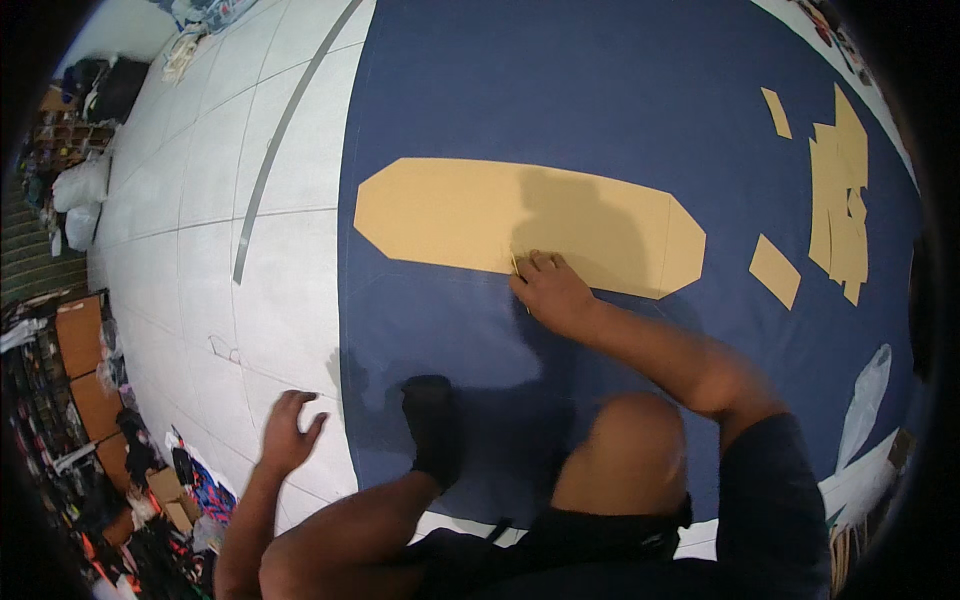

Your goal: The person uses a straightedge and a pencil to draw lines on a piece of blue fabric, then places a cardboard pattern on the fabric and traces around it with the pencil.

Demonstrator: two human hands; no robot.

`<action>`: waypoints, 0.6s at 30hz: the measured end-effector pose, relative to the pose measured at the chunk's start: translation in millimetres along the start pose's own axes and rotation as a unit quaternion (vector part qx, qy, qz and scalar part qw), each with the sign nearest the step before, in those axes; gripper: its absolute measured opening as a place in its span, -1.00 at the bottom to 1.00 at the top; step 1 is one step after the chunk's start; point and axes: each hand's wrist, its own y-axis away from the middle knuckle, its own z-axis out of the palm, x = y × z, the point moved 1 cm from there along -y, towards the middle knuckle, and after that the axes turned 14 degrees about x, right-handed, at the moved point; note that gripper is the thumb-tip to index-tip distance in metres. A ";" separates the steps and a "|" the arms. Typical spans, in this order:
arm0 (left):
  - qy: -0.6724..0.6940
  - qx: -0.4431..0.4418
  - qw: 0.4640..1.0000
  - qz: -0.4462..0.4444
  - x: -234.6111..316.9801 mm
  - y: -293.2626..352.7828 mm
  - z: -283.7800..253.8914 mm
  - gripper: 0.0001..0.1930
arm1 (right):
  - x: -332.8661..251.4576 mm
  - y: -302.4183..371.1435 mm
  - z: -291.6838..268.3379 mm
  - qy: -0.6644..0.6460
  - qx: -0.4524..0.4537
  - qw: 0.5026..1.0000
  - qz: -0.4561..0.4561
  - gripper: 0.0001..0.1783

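A long tan card pattern piece (pixel 450 210) with cut-off corners lies flat on dark blue fabric (pixel 600 80). My right hand (pixel 552 295) rests at the pattern's near edge, around its middle. Its fingers are closed round a thin yellow pencil-like stick (pixel 515 264), whose exact kind is too small to make out. Over the white tiled floor, left of the fabric's edge, my left hand (pixel 291 430) hangs with thumb and fingers apart and nothing in it.
Smaller card pieces (pixel 840 190) lie heaped at the right, with a loose diamond-shaped one (pixel 775 272) nearby. A clear plastic bag (pixel 865 405) lies at the lower right. A long grey strip (pixel 290 130) is on the tiles. Crowded shelves (pixel 70 400) line the left side.
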 end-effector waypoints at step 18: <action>0.105 0.212 0.953 0.187 63.4 -195.1 196.5 -0.42 | -16.2 -24.2 -17.0 0.001 -0.141 0.990 0.019 -0.48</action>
